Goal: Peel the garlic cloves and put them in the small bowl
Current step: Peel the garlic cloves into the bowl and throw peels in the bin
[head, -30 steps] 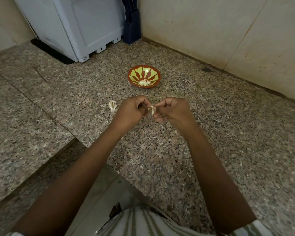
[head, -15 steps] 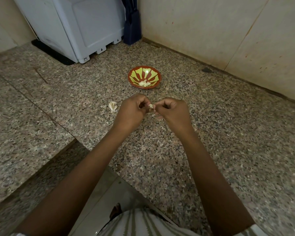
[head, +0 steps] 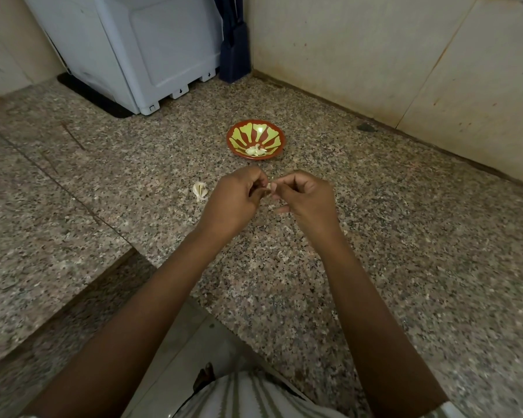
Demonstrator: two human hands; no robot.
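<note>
A small red bowl (head: pixel 277 134) with a yellow-green petal pattern sits on the granite counter and holds a few pale peeled garlic cloves (head: pixel 256 150). In front of it my left hand (head: pixel 234 200) and my right hand (head: pixel 307 200) meet above the counter, fingertips together. Between them they pinch a small pale garlic clove (head: pixel 268 186), of which only a sliver shows. A part of a garlic bulb (head: pixel 200 190) lies on the counter just left of my left hand.
A white appliance (head: pixel 139 49) stands at the back left on a black mat, a dark blue object (head: pixel 234 52) beside it in the corner. Tiled walls close the back and right. The counter edge (head: pixel 163 263) steps down near my body. Bits of peel (head: pixel 281 254) lie under my right forearm.
Both hands have stayed close together working the clove, shifting only slightly. Less of the clove shows between the fingertips now than a second ago.
</note>
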